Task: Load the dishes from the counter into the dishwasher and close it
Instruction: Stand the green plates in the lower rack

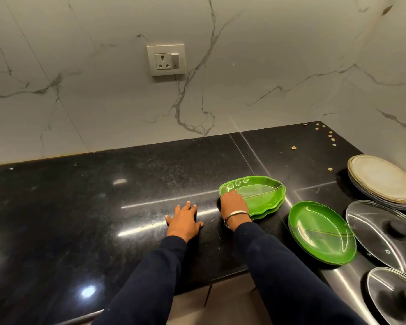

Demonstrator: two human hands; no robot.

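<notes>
Black polished stone forms the counter [103, 207], set against a white marble-veined wall [103, 102] with a socket plate [166, 59]. Left hand [184, 222] lies flat on the bare stone, fingers straight and spread, holding nothing. Right hand [233, 204], a metal bangle [236, 215] at its wrist, rests on the near-left rim of a green leaf-shaped dish [260, 195]; its fingers curl over that rim, though whether they truly grip it I cannot tell. A second matching dish appears stacked beneath. Right of these lies a round green plate [321, 233], then two glass lids [382, 233] with dark knobs, and behind them a stack of pale plates [382, 179]. Small pale bits [294, 148] dot the counter's far corner. Dark sleeves [279, 266] cover both arms.
</notes>
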